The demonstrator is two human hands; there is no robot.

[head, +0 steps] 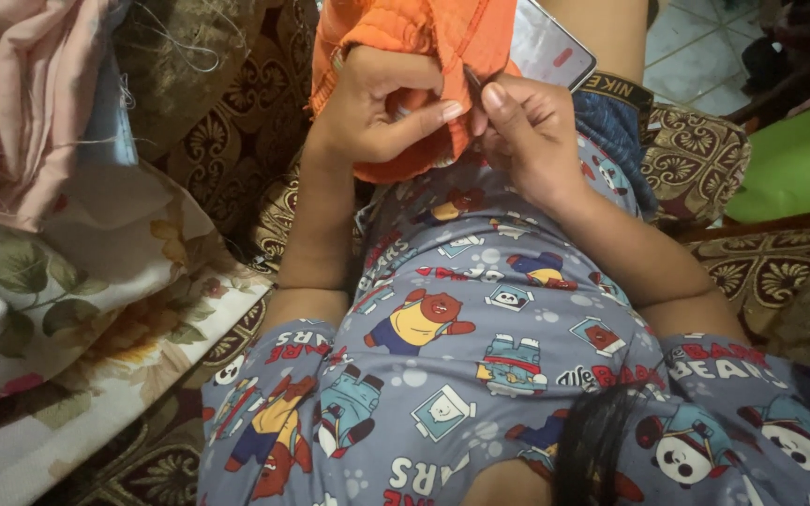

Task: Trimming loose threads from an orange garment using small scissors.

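Head view: orange cloth (424, 56) lies bunched above your lap. Your left hand (382, 108) clamps its fold from the left; your right hand (527, 126), touching the cloth's right edge, pinches a thin dark tool (473, 89) angled up into it.

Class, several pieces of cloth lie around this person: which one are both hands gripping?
The orange cloth: the left hand and right hand pinch it. The pink cloth and floral cloth lie untouched at the side.
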